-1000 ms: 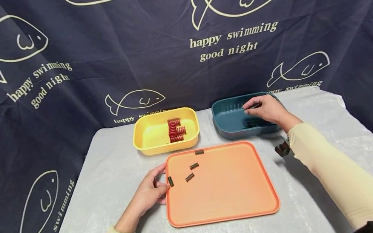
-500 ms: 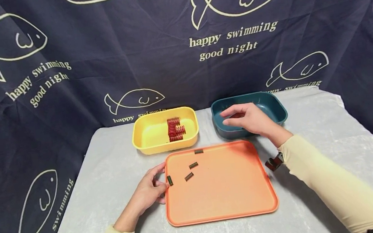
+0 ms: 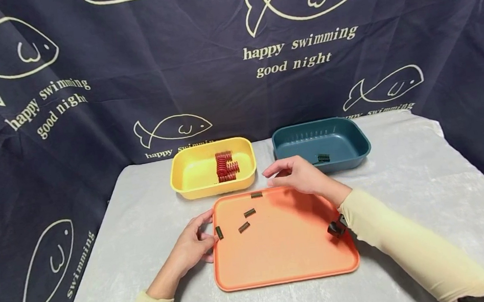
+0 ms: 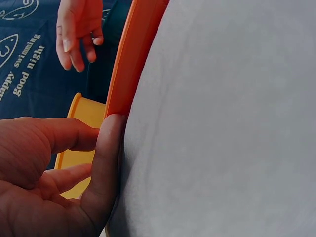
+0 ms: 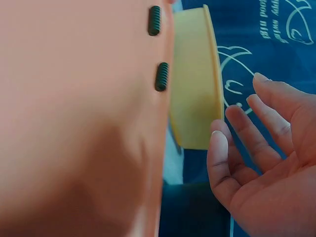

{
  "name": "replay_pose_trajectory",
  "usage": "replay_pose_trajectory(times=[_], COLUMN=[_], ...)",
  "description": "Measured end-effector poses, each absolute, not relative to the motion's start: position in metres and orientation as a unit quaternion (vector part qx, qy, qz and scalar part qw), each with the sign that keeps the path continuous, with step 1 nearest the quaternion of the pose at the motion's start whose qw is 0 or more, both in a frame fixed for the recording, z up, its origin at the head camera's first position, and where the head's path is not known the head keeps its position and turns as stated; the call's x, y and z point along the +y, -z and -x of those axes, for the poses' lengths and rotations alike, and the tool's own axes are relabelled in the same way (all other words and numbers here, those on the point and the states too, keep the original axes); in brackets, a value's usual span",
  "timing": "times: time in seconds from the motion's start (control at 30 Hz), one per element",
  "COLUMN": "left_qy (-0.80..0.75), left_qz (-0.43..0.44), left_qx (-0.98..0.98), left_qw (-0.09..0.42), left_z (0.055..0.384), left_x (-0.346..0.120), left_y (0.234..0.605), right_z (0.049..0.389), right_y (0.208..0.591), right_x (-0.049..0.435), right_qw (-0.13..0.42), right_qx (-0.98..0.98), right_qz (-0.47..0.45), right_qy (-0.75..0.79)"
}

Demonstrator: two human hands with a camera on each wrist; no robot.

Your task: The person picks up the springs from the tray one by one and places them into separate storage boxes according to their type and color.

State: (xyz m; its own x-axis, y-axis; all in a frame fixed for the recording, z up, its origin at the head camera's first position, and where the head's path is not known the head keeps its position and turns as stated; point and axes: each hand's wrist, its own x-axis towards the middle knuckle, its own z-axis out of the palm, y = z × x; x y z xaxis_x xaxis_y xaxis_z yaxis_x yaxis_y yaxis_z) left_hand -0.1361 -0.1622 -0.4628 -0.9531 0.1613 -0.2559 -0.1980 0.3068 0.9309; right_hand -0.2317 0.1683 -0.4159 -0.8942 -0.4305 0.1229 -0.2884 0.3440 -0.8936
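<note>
My left hand (image 3: 193, 242) holds the left rim of the orange tray (image 3: 297, 258), its fingers and thumb at the edge. In the left wrist view, fingers (image 4: 106, 158) press along that edge. Several small dark green coil springs lie on the tray, among them a spring (image 3: 250, 212) near the middle left and a spring (image 3: 256, 195) by the far rim; a spring (image 5: 162, 76) also shows in the right wrist view. My right hand (image 3: 300, 177) hovers over the tray's far edge, fingers apart and loosely bent, with nothing between them.
Behind the tray stands a yellow bin (image 3: 191, 194) with several red springs (image 3: 225, 166). A dark blue bin (image 3: 345, 163) at its right holds dark springs (image 3: 323, 157). A navy curtain (image 3: 217, 84) hangs behind the grey-covered table (image 3: 141, 201).
My right hand has moved left and toward me, from over the blue bin to the tray's far edge. Dark springs in that bin now show clearly. The left hand stays at the rim.
</note>
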Motion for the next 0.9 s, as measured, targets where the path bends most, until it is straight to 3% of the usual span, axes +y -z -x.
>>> replay_pose_trajectory(times=[0.47, 0.9], left_qy=[-0.589, -0.590], left_qz=[0.008, 0.010], left_qx=[0.793, 0.792], left_qw=[0.155, 0.154], left_z=[0.137, 0.137], left_x=[-0.163, -0.163], left_y=[0.463, 0.463], right_z=[0.232, 0.231], right_y=[0.435, 0.447], right_x=[0.144, 0.135], right_qw=[0.113, 0.087], right_qx=[0.826, 0.851], right_qz=[0.233, 0.266], right_qy=[0.501, 0.445])
